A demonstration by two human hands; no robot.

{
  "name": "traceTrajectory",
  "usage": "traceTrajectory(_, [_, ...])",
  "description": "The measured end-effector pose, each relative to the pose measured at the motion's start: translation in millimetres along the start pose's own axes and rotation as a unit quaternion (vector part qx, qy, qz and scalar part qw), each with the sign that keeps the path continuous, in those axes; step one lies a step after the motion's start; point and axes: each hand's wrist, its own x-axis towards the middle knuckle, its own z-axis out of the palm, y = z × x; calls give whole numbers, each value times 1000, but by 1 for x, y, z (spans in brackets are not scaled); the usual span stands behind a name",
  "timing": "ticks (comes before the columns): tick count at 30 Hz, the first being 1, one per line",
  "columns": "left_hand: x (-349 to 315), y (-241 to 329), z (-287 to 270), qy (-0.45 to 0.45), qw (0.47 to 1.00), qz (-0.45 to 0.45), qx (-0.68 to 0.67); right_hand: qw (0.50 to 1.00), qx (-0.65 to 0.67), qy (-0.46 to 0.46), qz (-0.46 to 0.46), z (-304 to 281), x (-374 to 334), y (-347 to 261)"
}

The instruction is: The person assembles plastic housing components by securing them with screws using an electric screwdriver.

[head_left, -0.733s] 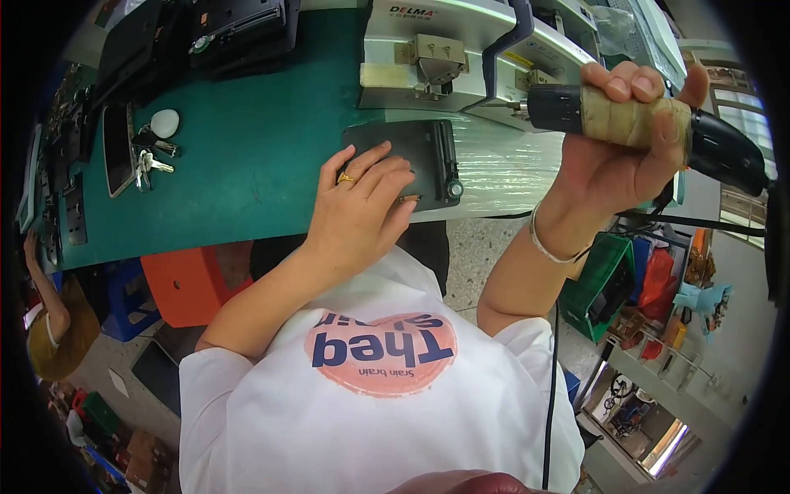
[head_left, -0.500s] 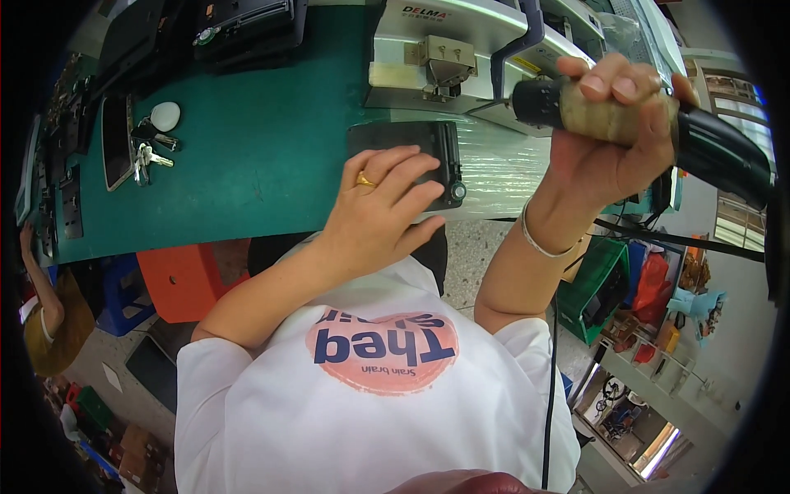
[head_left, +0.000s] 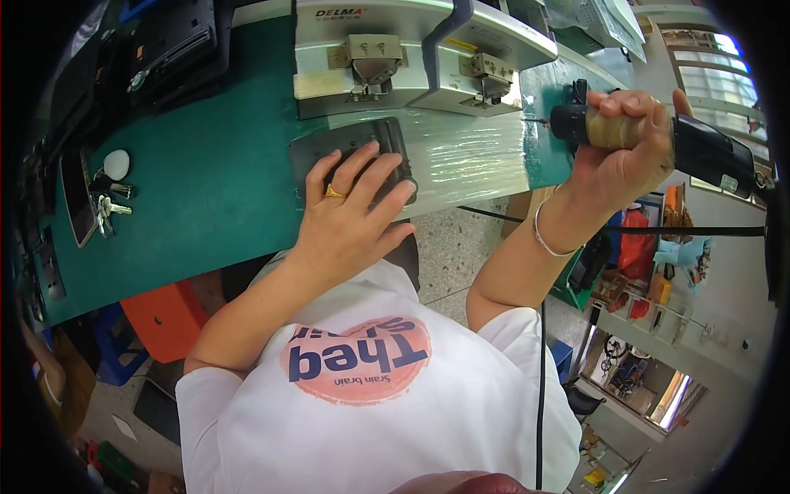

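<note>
My left hand (head_left: 354, 198) rests with spread fingers on a flat black plastic casing (head_left: 309, 148) near the bench's front edge. A gold ring is on one of its fingers. My right hand (head_left: 629, 156) is wrapped around an electric screwdriver (head_left: 712, 152), held in the air to the right of the bench. The screwdriver has a black nose and a tan taped grip, and its thin bit points left. That bit is near the right one of two silver screw feeders (head_left: 485, 78); the left screw feeder (head_left: 374, 62) stands beyond the casing.
Clear plastic film (head_left: 461, 152) covers part of the green bench (head_left: 206, 181). A phone (head_left: 78, 198), keys (head_left: 105, 214) and stacked black casings (head_left: 173, 62) are at the left. A black cable (head_left: 683, 231) runs at the right. An orange stool (head_left: 164, 321) stands below the bench.
The view has swung, so the bench things sit further left in the picture. The screwdriver has moved right relative to the feeders, from the left feeder's side to beside the right one.
</note>
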Motion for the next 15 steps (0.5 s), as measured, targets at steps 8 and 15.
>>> traceTrajectory(8, [-3,-4,1,5,1000,18,20,944,283,-148,78,-46,-8,15])
traceTrajectory(15, [-3,-3,0,-2,1000,11,22,947,188,-235,109,-29,-6,39])
